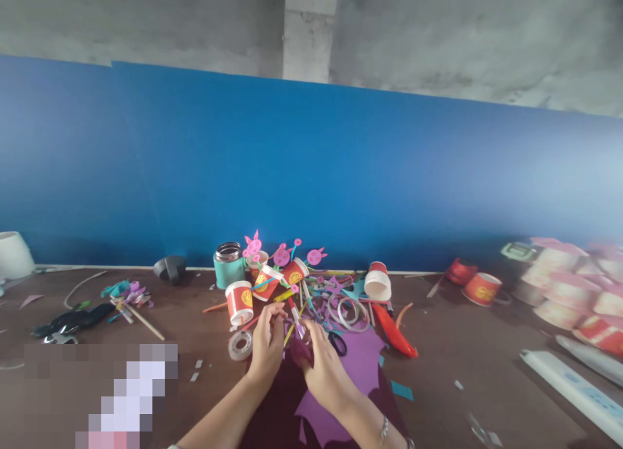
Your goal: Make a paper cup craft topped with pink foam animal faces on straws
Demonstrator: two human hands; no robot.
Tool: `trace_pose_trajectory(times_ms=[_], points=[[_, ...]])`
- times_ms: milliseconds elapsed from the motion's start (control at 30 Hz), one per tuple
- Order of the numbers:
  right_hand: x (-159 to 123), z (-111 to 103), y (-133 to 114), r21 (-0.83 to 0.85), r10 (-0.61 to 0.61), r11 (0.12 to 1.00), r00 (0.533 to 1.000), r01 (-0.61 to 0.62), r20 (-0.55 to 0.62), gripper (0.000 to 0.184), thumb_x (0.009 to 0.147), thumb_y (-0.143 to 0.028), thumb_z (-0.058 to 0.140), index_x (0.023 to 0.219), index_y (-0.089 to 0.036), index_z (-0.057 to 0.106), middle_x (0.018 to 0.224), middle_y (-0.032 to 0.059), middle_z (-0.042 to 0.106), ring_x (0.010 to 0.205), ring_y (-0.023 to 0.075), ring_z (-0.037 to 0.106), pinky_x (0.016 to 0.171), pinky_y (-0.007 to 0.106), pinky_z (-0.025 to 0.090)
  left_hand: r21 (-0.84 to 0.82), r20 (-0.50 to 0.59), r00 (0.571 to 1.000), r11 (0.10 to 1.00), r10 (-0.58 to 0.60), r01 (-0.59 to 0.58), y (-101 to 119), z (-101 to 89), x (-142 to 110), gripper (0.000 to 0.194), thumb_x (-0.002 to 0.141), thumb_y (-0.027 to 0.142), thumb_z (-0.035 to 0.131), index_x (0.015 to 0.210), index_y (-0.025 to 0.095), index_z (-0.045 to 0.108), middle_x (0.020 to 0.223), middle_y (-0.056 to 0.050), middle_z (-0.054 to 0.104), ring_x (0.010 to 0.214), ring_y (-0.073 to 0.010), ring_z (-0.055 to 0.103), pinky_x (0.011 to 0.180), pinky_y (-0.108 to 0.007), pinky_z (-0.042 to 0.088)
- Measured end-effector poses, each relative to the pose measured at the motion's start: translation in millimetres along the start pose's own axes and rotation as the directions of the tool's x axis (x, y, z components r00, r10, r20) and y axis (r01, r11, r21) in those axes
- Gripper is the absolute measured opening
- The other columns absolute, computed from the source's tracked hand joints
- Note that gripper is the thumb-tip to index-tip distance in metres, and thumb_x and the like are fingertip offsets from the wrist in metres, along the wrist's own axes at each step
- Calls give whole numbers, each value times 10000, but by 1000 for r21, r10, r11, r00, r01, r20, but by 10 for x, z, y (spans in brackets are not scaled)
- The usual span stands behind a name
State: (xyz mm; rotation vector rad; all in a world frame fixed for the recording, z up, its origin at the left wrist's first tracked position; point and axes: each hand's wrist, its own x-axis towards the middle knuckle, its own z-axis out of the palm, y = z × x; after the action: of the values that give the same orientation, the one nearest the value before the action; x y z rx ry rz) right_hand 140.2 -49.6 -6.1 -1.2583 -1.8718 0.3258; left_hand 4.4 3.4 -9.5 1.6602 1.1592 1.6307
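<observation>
Blue panelling (302, 163) is rising along the back edge of a dark brown bench (452, 397). A purple sheet (363, 364) is lying toward the bench's near edge, partly beneath the hands. Blurred stacked cups (559, 280) are crowding the back right corner, and a white power strip (574, 390) is slanting toward the near right corner.

Over the near middle, the left hand (267, 342) is curling loosely, thumb and fingertips standing apart. The right hand (325, 371) is gripping a dark purple piece (300, 351) between the two hands, just beyond the sheet's left side.

Near the middle of the back edge, a turquoise jar (228, 271) is standing lidless. Beside it, a red cup (239, 303) is bearing a yellow emblem whose writing is too small to be read. Beyond the fingertips, straws, strips and pink pig-face cut-outs (281, 257) are cluttering the space between the hands and the back edge. A tape roll (233, 347) is resting just left of the left hand.
</observation>
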Motion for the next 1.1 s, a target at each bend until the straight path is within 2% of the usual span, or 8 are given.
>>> trace_pose_trajectory(times_ms=[100,233,500,600,800,933,1000,1100], points=[[7,21,88,-35,-73,997,996,71,-59,572,747,2,392,1290,-177,382,1221,128,542,1147,240,521,950,402,466,-34,33,999,999,-23,24,-18,13,-14,164,861,273,439,971,191,529,819,-30,609,755,-178,606,699,-299,475],[-1,33,144,-46,-76,996,994,72,-82,561,730,6,404,1259,-178,422,1144,122,594,1004,230,603,845,371,523,-59,132,989,996,-63,71,-32,20,-51,183,854,263,447,1013,192,502,781,-8,589,650,-143,561,618,-261,452],[62,-44,56,77,-20,997,990,31,-138,544,674,14,411,1176,-192,428,857,49,616,747,169,613,682,282,524,-46,328,943,998,52,-38,68,-25,-100,329,730,108,465,1040,195,537,784,-13,590,727,-163,577,687,-278,458],[81,-63,20,150,34,989,993,-17,-113,494,692,-6,422,1145,-203,437,813,22,603,717,158,604,659,266,507,-3,299,954,1000,24,-24,51,-8,-95,364,688,89,471,1026,194,555,731,1,574,695,-160,572,673,-278,459],[75,-82,-19,251,162,955,987,-156,-5,521,675,-34,456,1169,-193,403,759,-14,588,609,137,574,591,247,459,-39,135,990,999,-27,33,3,3,-55,355,705,107,468,1046,184,527,757,4,578,679,-150,575,651,-273,458],[91,-112,-65,349,236,907,971,-234,38,454,694,-67,480,1124,-203,432,735,-26,572,612,130,554,581,240,430,-67,110,994,997,-19,27,27,-13,-53,330,722,119,481,1044,185,517,798,-13,589,722,-169,593,660,-284,469],[106,-114,-75,451,311,841,949,-300,51,371,736,-126,490,1096,-203,441,694,-38,547,565,117,519,532,228,403,-77,119,993,997,-13,22,44,-18,-61,288,733,127,487,1012,189,518,809,-18,601,732,-172,600,667,-288,475],[130,-105,-68,629,470,652,876,-424,104,279,821,-296,475,1080,-202,427,615,-57,512,479,100,464,448,207,352,-73,145,989,997,21,-10,66,-18,-69,148,736,123,487,858,190,539,788,-19,609,719,-170,600,672,-287,477]])
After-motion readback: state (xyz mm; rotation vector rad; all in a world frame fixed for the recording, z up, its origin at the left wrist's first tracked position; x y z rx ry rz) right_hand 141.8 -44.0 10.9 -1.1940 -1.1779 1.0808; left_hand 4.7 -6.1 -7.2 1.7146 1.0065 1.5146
